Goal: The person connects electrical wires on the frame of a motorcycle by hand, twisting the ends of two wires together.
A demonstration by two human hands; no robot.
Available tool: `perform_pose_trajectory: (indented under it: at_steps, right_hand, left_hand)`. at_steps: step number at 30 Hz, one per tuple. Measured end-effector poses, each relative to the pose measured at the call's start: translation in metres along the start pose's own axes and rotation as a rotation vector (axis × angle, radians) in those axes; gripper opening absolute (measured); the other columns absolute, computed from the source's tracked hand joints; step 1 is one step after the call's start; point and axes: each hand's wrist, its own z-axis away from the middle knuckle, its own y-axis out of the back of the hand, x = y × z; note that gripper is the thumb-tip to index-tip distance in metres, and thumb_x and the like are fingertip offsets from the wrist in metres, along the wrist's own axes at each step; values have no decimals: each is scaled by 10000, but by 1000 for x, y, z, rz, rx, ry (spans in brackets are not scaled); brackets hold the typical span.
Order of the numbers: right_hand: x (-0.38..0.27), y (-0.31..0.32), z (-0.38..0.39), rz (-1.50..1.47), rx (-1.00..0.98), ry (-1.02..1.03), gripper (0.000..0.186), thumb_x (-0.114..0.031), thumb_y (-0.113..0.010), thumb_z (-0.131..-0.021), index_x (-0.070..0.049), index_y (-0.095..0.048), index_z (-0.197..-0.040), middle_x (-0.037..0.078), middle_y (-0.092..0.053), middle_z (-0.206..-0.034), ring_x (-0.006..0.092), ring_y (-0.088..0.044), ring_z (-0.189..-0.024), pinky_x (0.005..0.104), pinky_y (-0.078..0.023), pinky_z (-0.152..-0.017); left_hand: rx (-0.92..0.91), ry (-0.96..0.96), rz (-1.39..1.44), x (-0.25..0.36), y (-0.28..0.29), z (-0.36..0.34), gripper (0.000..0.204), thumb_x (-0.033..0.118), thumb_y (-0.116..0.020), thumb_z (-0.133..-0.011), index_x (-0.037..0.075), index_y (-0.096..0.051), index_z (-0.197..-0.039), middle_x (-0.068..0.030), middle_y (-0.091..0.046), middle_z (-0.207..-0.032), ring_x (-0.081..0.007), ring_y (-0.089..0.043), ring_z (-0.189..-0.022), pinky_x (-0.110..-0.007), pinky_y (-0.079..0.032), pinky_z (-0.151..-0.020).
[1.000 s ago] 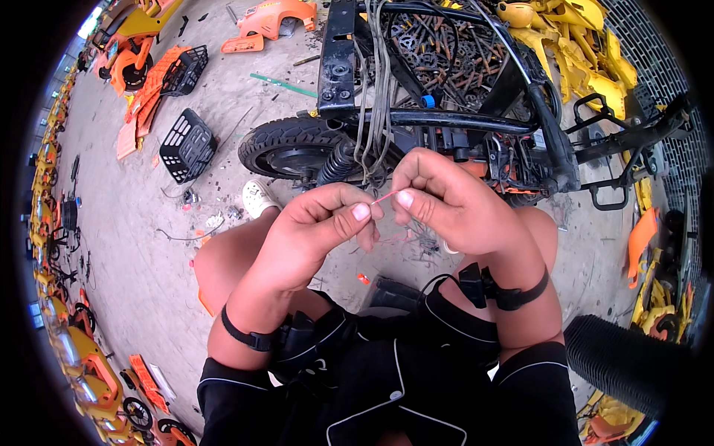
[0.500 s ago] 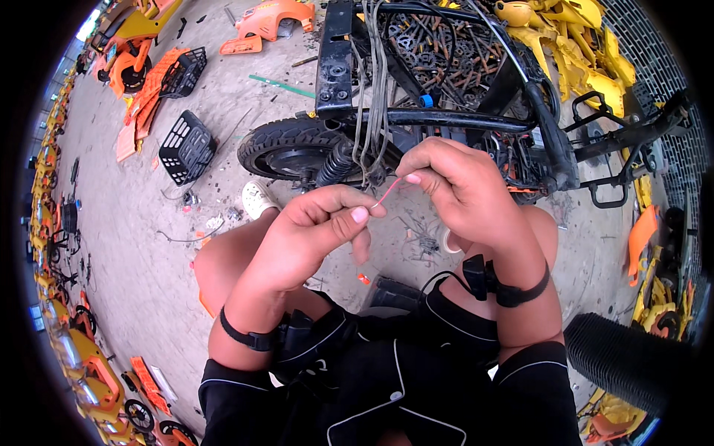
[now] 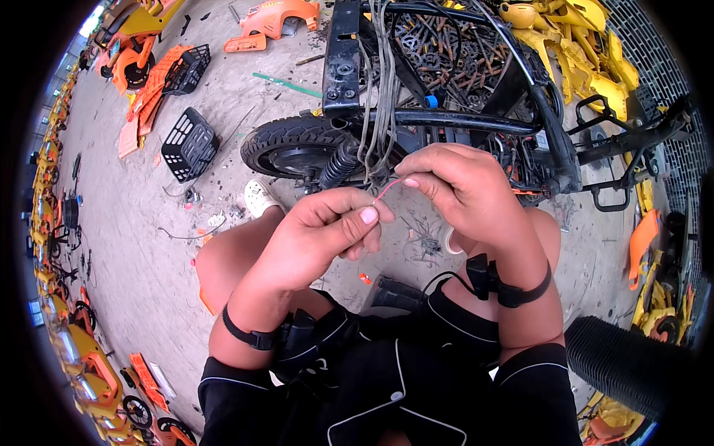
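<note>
A thin red wire [image 3: 387,187] runs in a short curve between my two hands. My left hand [image 3: 327,232] pinches its lower end between thumb and forefinger, the other fingers curled under. Its upper end sits in the thumb-and-finger pinch of my right hand [image 3: 462,189]. Just beyond my hands stands a stripped black scooter frame [image 3: 461,119] with a rear wheel [image 3: 290,149] and a coil shock absorber [image 3: 340,165]. A bundle of grey cables [image 3: 381,97] hangs down over the frame's near side, ending close behind the wire.
Dark metal parts [image 3: 446,56] are heaped behind the frame's top bar. A black plastic basket [image 3: 190,145] lies on the floor to the left, near orange panels [image 3: 271,21]. Yellow panels [image 3: 580,44] pile up at the far right. A black ribbed object [image 3: 621,364] is at my right.
The fingers of my left hand have curled in further beneath the pinch. Both hands still hold the red wire in nearly the same place; the view has shifted slightly.
</note>
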Motion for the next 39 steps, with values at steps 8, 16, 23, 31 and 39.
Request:
perform_pose_trajectory:
  at_steps: [8,16,23,31,39]
  right_hand:
    - [5,7,4,0,-32,-142,141,-196,-732,-951,-61,-718,-990,123,-731,-905,348,-701,-836,420,-551,-727]
    - [4,9,4,30,-11,-123,126,-161,-741,-944,-52,-712,-998,121,-724,-908,342,-696,-857,414,-547,-742]
    - [-11,-5,2,11,150,-64,132,-110,-746,-922,-26,-724,-1022,118,-709,-936,332,-687,-907,408,-552,-790]
    - [-46,-17,10,36,195,-62,156,-69,-804,-840,-43,-745,-982,110,-713,-916,306,-694,-826,397,-562,-738]
    - [-46,-26,13,244,278,31,197,-47,-813,-802,-25,-738,-983,87,-712,-904,280,-690,-805,372,-566,-713]
  left_hand:
    - [41,21,-9,4,-1,2,218,174,-598,-1076,14,-724,-1153,-68,-698,-791,-58,-506,-608,-202,-377,-557]
    - [33,-23,75,1,1,1,227,170,-560,-1087,6,-697,-1163,-111,-724,-822,-64,-526,-613,-198,-384,-554]
    - [220,-121,-204,-2,-12,0,199,148,-584,-1081,11,-714,-1144,-87,-748,-860,-42,-544,-660,-196,-417,-581]
    - [305,-278,-299,-8,-26,0,164,69,-655,-1037,-11,-730,-1159,-9,-758,-908,-8,-597,-769,-191,-477,-656]
    - [438,-509,-721,-13,-31,-7,195,40,-731,-942,-7,-763,-1129,-131,-774,-889,-150,-714,-716,-277,-550,-655]
